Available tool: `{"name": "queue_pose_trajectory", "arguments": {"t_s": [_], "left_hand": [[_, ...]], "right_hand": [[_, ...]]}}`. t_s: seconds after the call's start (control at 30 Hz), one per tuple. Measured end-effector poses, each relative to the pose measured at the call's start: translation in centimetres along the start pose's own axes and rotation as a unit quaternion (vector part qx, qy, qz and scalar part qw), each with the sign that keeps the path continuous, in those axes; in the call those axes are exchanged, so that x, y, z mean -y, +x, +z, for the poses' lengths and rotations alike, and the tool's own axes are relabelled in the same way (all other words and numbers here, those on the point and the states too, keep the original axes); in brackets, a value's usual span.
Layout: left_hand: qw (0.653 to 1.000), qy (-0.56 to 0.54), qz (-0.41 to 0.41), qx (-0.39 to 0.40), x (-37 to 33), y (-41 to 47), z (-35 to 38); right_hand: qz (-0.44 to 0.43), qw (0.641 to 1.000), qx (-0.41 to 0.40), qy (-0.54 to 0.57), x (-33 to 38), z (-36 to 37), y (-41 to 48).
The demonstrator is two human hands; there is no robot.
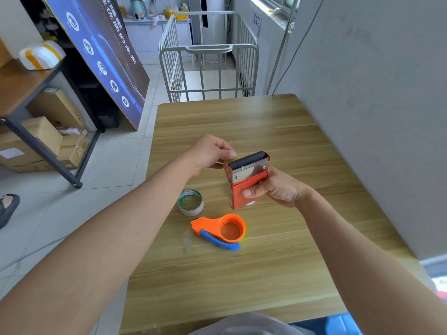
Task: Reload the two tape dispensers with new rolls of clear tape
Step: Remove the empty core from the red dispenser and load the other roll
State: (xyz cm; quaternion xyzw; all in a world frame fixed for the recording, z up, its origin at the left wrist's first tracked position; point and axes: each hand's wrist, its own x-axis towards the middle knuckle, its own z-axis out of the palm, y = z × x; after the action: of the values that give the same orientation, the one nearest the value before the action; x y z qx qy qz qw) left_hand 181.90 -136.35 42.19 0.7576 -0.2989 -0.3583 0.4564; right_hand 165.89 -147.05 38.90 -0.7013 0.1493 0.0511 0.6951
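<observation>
My right hand grips a red metal tape dispenser above the table, its serrated blade and black roller facing up. My left hand is at the dispenser's upper left corner, fingers pinched together on what looks like a thin tape end. An orange plastic dispenser with a blue handle lies flat on the table nearer to me, a clear roll around its hub. A tape roll core with a white and green inner label stands on the table to the left of the red dispenser.
The wooden table abuts a grey wall on the right. A white metal cage cart stands beyond its far edge. A shelf with cardboard boxes and a leaning blue poster board are at the left.
</observation>
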Motion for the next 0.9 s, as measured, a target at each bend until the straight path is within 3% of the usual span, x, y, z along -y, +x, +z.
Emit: {"name": "queue_pose_trajectory", "arguments": {"t_s": [0.23, 0.47, 0.9], "left_hand": [[0.998, -0.017, -0.032, 0.043, -0.5, -0.6, 0.2], [0.995, -0.007, -0.057, 0.084, -0.8, -0.7, -0.5], [0.992, -0.09, -0.055, 0.069, -0.9, -0.4, -1.1]], "right_hand": [[0.007, 0.996, 0.053, 0.077, -0.3, 0.3, 0.2], [0.013, 0.996, 0.068, 0.052, -0.8, 0.5, 0.5], [0.057, 0.997, 0.044, 0.029, -2.4, 0.1, -0.2]]}}
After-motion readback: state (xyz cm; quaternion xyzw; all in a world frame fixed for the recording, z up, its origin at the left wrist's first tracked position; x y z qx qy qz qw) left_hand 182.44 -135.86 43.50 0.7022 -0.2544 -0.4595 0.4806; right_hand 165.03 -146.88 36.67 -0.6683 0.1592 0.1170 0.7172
